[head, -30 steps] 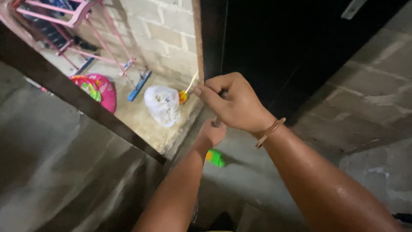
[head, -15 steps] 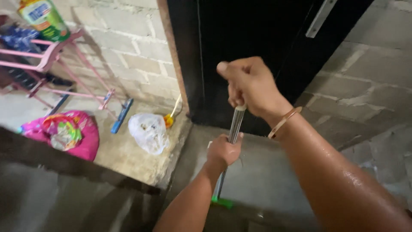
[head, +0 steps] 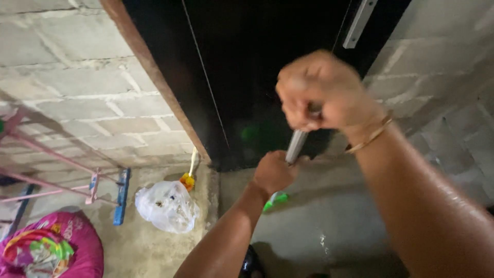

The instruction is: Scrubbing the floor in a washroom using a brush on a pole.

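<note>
Both hands — left hand (head: 272,172), blurred right hand (head: 321,92) — grip a pole (head: 296,145), its green head (head: 275,201) seemingly half-hidden.

Tilted metal-handled broom (head: 297,145), green head

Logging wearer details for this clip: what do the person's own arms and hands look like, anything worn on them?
Both arms are bare, with no sleeves or gloves in view. The right hand has thin gold-coloured bangles at the wrist, and its forearm glistens as if wet. The left hand shows no jewellery or watch. The right hand is motion-blurred, so rings cannot be ruled out.
</note>
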